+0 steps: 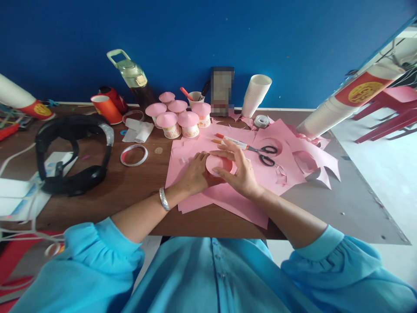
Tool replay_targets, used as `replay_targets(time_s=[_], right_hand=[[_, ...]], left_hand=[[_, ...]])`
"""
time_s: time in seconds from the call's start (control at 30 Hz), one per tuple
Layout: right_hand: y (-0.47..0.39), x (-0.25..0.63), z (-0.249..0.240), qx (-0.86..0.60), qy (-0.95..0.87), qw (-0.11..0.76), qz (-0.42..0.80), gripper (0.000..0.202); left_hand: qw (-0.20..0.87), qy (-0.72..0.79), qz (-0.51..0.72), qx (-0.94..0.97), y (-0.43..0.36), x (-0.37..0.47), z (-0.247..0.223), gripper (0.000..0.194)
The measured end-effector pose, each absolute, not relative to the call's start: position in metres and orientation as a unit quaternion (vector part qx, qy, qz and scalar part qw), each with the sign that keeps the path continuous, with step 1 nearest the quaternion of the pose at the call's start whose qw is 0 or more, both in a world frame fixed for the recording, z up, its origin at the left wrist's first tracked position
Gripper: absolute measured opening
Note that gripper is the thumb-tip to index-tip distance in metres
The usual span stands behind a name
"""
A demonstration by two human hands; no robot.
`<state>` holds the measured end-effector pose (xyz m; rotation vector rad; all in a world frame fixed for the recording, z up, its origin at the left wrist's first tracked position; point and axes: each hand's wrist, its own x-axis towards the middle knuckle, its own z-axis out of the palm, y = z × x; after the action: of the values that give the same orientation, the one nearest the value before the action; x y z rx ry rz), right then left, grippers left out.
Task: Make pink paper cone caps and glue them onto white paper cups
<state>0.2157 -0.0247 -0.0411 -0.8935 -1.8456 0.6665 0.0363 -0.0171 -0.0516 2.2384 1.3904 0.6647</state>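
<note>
Over the pink paper sheets (195,195), both hands hold a round pink paper piece (219,164). My left hand (196,174) grips its left side, fingers curled, with the wrist wearing a silver bracelet. My right hand (240,170) spans its right side, thumb on the near edge and fingers over the far edge. Whether a cup is beneath the piece is hidden. Black-handled scissors (267,156) lie just right of my right hand, by two markers (232,141). Several small cups with pink cone tops (188,124) stand behind my left hand.
A tape roll (134,155) and black headset (74,187) lie to the left. Behind stand a bottle (133,76), a red cup (107,109), a pen cup (196,98) and stacked white cups (256,95). Cut pink scraps (317,163) and a long cup stack (348,102) are right.
</note>
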Motion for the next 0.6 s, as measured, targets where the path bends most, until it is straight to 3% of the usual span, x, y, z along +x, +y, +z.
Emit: replay_targets(time_s=[0.37, 0.53, 0.6], right_hand=[[-0.024, 0.218, -0.048, -0.354, -0.763, 0.465, 0.275, 0.086], [-0.017, 0.228, -0.047, -0.282, -0.773, 0.484, 0.296, 0.091], [-0.016, 0.233, -0.046, -0.274, -0.771, 0.496, 0.291, 0.083]], left_hand=[[0.225, 0.506, 0.220, 0.803, -0.017, 0.033, -0.048, 0.060], [0.279, 0.493, 0.213, 0.796, -0.016, 0.028, -0.039, 0.079], [0.324, 0.472, 0.228, 0.787, -0.014, 0.022, -0.038, 0.092]])
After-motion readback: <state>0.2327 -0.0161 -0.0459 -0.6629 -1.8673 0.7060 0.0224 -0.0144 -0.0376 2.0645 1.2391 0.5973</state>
